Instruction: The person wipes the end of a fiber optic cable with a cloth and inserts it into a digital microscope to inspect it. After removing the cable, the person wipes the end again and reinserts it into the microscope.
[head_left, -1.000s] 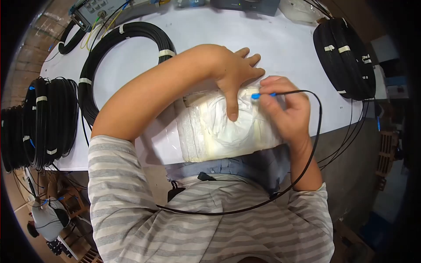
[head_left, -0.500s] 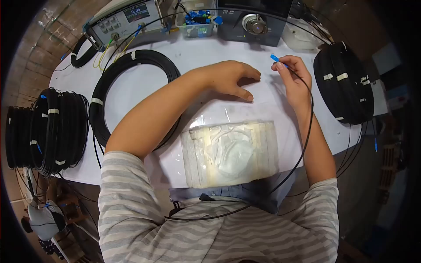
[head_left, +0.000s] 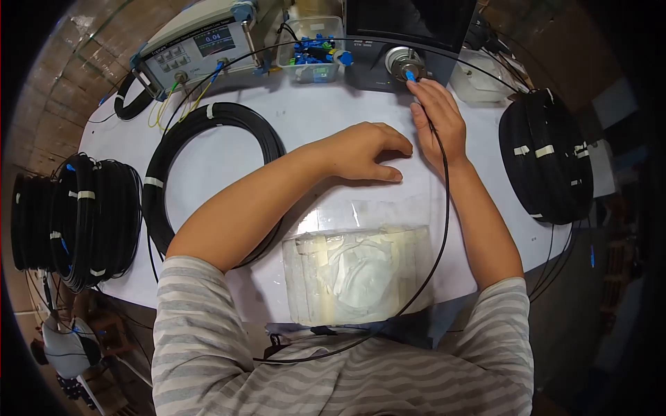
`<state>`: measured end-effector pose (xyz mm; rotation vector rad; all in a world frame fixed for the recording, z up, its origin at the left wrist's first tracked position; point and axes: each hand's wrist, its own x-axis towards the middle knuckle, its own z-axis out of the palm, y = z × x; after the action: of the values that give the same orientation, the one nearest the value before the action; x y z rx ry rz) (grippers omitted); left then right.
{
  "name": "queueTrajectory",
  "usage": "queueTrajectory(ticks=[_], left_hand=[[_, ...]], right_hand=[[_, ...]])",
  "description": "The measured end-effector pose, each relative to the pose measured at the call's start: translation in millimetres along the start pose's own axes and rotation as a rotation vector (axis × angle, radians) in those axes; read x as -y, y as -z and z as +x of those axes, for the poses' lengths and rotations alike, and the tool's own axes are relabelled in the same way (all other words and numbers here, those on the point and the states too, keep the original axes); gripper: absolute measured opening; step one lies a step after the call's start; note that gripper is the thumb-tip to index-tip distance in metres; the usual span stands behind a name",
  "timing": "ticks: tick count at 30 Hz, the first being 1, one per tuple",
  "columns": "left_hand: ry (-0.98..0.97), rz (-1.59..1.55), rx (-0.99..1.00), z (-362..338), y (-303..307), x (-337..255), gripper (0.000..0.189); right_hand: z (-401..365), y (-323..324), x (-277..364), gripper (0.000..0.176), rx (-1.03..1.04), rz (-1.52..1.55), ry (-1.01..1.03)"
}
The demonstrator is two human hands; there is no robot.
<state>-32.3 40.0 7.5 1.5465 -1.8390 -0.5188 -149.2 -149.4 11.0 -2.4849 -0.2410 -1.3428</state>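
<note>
Between the fingertips of my right hand [head_left: 442, 125] is a blue fiber optic connector [head_left: 411, 75] on the end of a black cable [head_left: 445, 208]. Its tip is right at the round metal port [head_left: 404, 62] on the front of a dark instrument [head_left: 371, 66] with a screen. The cable runs from the hand down across my lap. My left hand [head_left: 371, 152] rests on the white table, thumb and fingers apart, with nothing in it. Below it lies a clear-wrapped pad [head_left: 357, 277] with a white round patch.
A coil of black cable [head_left: 159, 201] lies at left, with more coils [head_left: 90, 215] beyond it. Another coil stack [head_left: 544, 163] stands at right. At the back are a meter [head_left: 198, 52] with yellow leads, a bin [head_left: 309, 75] of blue and green connectors, and a clear tub [head_left: 482, 78].
My right hand has moved forward and left, bringing the connector from above the table to the instrument's port. My left hand keeps its place on the table. The view has tilted slightly upward.
</note>
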Motion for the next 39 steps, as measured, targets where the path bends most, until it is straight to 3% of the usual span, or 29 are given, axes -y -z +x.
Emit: queueTrajectory(ticks=[26,32,39], left_hand=[[-0.032,0.013,-0.030,0,-4,2,0.053],[-0.012,0.011,-0.028,0,-4,0,0.053],[-0.033,0.018,-0.050,1,-4,0,0.050]], right_hand=[[14,-1,3,0.030,-0.046,-0.087,-0.002],[36,-2,3,0.023,-0.056,-0.162,0.028],[30,-7,-4,0.030,-0.066,-0.076,0.009]])
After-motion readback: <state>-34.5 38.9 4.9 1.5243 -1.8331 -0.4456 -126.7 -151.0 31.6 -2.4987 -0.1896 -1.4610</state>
